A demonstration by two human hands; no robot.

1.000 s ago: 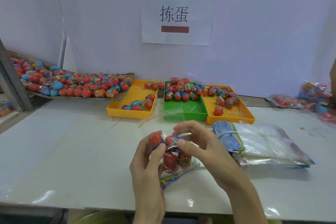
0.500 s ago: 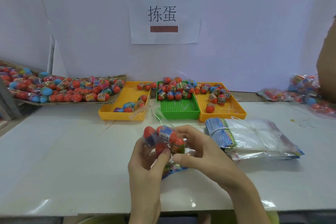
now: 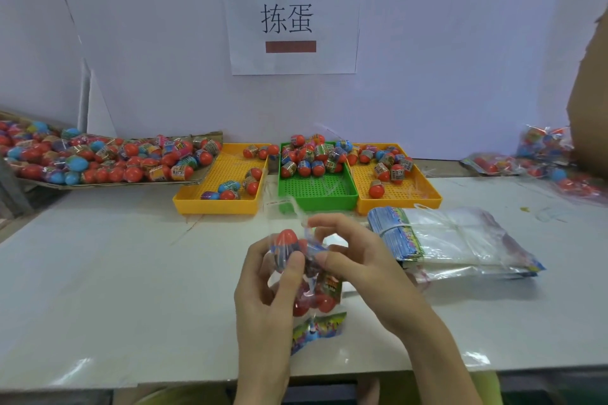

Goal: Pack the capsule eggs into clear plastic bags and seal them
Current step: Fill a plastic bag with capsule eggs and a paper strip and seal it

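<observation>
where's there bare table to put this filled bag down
Widest bare patch: the white table, left of the left hand and in front of the left yellow tray. A second patch lies near the front edge, right of the right hand, below the stack of empty bags. The trays and far right corner are crowded.

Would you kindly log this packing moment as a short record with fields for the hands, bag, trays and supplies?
left hand: grips the bag's upper part, thumb over the eggs
right hand: pinches the bag's top
clear bag: held above the table, several capsule eggs inside, printed card at the bottom, mouth open
left yellow tray: few eggs
green tray: eggs heaped at the far end
right yellow tray: eggs mostly at the far end
bundle of empty bags: right of the hands
loose egg pile: far left
</observation>
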